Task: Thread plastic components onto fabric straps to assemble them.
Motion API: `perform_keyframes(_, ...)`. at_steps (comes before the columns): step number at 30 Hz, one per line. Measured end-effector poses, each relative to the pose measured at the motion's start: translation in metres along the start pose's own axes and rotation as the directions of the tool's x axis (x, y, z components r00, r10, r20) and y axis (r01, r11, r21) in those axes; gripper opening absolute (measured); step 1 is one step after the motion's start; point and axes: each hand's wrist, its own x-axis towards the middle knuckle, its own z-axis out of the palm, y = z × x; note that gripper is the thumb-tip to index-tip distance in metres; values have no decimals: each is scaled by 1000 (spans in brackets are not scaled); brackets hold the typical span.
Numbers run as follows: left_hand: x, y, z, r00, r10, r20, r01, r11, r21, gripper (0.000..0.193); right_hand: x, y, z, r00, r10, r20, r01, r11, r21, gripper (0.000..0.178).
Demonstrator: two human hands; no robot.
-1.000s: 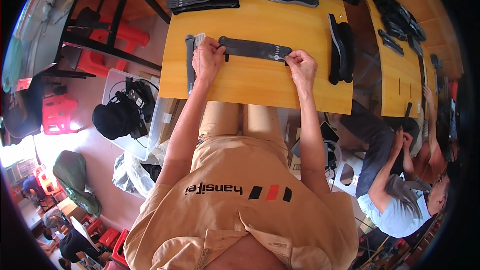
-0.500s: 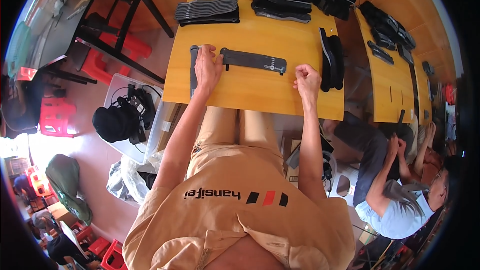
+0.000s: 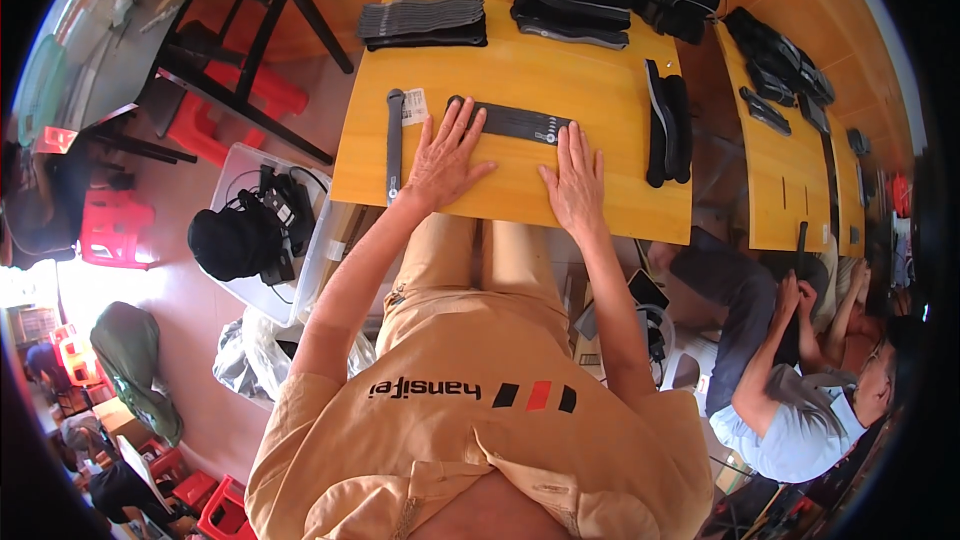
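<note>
On the tabletop (image 3: 540, 70), flat grey strap (image 3: 515, 122).

This looks like a workshop: stacked straps (image 3: 423, 16) on the table (image 3: 625, 155), upper centre. At right, a co-worker (image 3: 785, 435) sits by a second table (image 3: 772, 180).

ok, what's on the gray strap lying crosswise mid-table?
Fingers of the left hand lie over the left end of the gray strap, those of the right hand over its right end. Between them, its middle and pale markings show. What the fingers cover is hidden.
</note>
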Motion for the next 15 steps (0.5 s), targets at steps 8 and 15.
perform_keyframes(8,0,-4,3,1000,0,17,0,1000,11,75,-6,-4,-5,994,60,96,-49,993,-110,70)
perform_keyframes(15,0,-1,6,999,-46,-21,45,999,-11,80,-2,-1,-6,987,90,135,-80,994,-71,67)
